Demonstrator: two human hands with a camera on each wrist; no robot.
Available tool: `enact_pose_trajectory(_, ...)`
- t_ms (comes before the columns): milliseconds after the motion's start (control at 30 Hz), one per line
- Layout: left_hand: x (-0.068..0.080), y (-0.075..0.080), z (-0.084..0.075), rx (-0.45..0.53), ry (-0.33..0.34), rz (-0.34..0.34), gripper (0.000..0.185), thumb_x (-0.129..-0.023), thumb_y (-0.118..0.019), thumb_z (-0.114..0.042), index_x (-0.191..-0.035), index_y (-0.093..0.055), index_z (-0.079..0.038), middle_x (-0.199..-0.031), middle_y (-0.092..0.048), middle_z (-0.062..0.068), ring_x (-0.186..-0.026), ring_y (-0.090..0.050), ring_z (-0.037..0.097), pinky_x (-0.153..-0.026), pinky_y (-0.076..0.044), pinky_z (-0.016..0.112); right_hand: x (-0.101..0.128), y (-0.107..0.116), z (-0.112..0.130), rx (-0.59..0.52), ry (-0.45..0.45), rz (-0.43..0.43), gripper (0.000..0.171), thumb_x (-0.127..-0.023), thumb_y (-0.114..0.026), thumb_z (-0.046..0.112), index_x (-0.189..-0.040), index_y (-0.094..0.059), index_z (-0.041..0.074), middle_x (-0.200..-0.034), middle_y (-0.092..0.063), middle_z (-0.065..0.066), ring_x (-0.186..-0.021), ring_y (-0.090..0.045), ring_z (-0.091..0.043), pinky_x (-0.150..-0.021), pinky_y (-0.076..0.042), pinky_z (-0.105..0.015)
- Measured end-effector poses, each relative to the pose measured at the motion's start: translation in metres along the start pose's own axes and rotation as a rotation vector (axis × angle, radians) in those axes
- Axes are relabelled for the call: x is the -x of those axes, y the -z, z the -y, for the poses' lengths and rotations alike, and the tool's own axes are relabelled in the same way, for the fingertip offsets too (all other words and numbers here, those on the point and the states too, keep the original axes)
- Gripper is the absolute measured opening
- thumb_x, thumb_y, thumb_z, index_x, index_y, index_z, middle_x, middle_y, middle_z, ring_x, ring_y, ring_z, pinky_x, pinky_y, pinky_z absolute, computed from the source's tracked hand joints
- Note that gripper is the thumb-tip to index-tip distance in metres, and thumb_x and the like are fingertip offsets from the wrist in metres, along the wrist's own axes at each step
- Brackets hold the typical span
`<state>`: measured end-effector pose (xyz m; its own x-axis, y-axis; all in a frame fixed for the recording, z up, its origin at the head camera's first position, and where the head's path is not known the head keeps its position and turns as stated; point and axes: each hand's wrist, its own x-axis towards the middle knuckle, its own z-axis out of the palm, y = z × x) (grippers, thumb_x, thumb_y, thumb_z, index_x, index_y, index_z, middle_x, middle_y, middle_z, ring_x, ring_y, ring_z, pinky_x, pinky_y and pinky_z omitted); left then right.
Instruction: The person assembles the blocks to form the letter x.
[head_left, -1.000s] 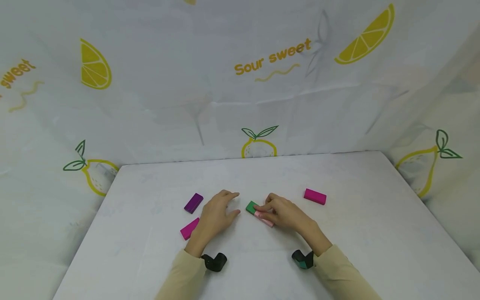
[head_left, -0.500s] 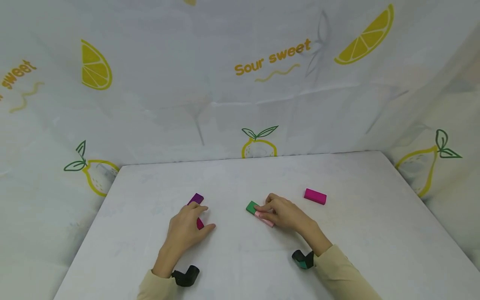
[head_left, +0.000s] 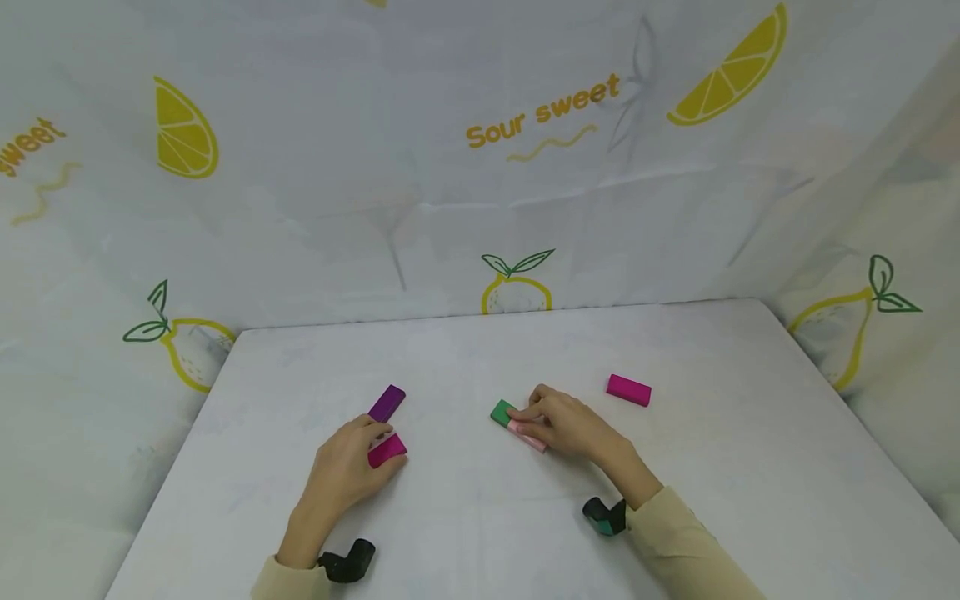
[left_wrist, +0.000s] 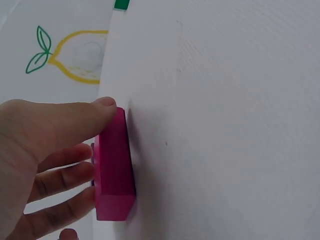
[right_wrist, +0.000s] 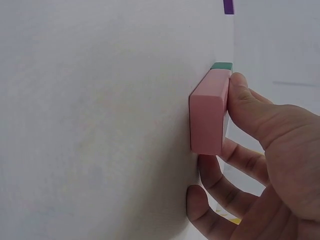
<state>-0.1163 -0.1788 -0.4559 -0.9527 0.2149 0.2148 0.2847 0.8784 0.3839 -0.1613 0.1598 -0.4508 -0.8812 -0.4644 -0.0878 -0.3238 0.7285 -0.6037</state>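
In the head view my left hand spans a magenta block on the left of the white table. The left wrist view shows my thumb on one side of that magenta block and my fingertips right at its opposite side. Farther right, my right hand pinches a pale pink block between thumb and fingers. That pink block lies end to end with a green block, forming a straight row on the table.
A purple block lies just beyond my left hand. Another magenta block rests at the right, past my right hand. White cloth printed with lemons hangs behind the table.
My left hand has moved left from near the green block to the magenta block, and its thumb and fingers have closed around it. My right hand stays on the pink block.
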Motion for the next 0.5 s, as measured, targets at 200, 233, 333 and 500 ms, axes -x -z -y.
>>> enact_pose_trajectory(200,0.003,-0.004,0.006,0.073,-0.055,-0.061,0.035,-0.075,-0.091,-0.019,-0.102,-0.079,-0.003,-0.091,-0.071,0.004,-0.074,-0.054,0.01,-0.061,-0.044,0.02,0.0,0.001,0.0,-0.007,0.002,-0.002,0.034,-0.094,-0.074,0.023,-0.128,-0.072,0.015,-0.102,-0.062,-0.003,-0.084,-0.052,-0.011,-0.067,-0.043,-0.022)
enact_pose_trajectory(233,0.003,-0.004,0.007,0.079,-0.061,-0.069,0.035,-0.074,-0.091,-0.019,-0.102,-0.079,-0.002,-0.091,-0.071,0.004,-0.074,-0.054,0.01,-0.061,-0.044,0.02,0.0,0.001,0.0,-0.006,0.0,-0.002,0.034,-0.094,-0.074,0.023,-0.128,-0.072,0.015,-0.102,-0.062,-0.003,-0.084,-0.052,-0.011,-0.067,-0.043,-0.022)
enact_pose_trajectory(333,0.004,-0.006,0.01,0.103,-0.067,-0.075,0.035,-0.073,-0.092,-0.017,-0.102,-0.079,-0.001,-0.092,-0.072,0.004,-0.075,-0.054,0.009,-0.062,-0.045,0.019,0.0,0.001,0.001,-0.004,-0.005,-0.002,0.034,-0.094,-0.073,0.023,-0.127,-0.072,0.015,-0.102,-0.062,-0.003,-0.085,-0.052,-0.011,-0.067,-0.043,-0.022)
enact_pose_trajectory(500,0.005,-0.011,0.018,0.168,-0.064,-0.06,0.033,-0.072,-0.092,-0.013,-0.101,-0.08,-0.002,-0.09,-0.071,0.002,-0.075,-0.054,0.007,-0.062,-0.046,0.019,0.001,0.002,0.003,-0.003,-0.012,-0.001,0.034,-0.094,-0.074,0.023,-0.127,-0.072,0.014,-0.102,-0.062,-0.003,-0.085,-0.052,-0.011,-0.067,-0.043,-0.022)
